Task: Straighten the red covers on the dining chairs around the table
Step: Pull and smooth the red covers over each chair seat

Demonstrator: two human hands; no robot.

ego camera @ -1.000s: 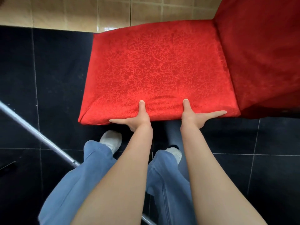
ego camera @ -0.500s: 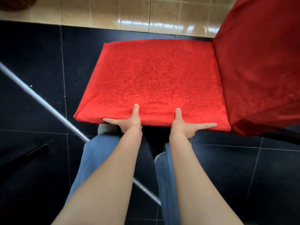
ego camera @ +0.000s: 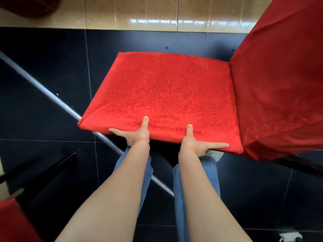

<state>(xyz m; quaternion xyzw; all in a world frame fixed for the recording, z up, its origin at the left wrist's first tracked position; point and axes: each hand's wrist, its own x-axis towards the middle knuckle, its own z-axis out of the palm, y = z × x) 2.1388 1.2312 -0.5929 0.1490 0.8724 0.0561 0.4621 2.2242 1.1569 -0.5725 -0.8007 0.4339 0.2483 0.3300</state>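
Both hands grip the near edge of the chair seat, which wears a red cover (ego camera: 166, 96) with a fine crackled pattern woven into it. The left hand (ego camera: 135, 135) has its thumb laid up on top of the fabric and its fingers stretched leftward along the front edge, the rest tucked under the seat where they cannot be seen. The right hand (ego camera: 195, 145) mirrors it: thumb on top, index finger pointing rightward along the edge, other fingers hidden below. The two hands sit a little apart from each other, each clamping the covered seat edge between thumb and fingers.

Beyond the hands the seat runs away toward a beige tiled wall (ego camera: 157, 13). To the right of the right hand rises the chair back (ego camera: 279, 84), draped in plainer red cloth that hangs in loose folds. Under and left of the left hand a grey metal bar (ego camera: 52, 96) crosses the dark tiled floor (ego camera: 43, 67) diagonally. Below the forearms are blue jeans (ego camera: 197, 180). Another patch of red fabric (ego camera: 12, 222) shows far left of the left forearm. No writing or label can be read anywhere.
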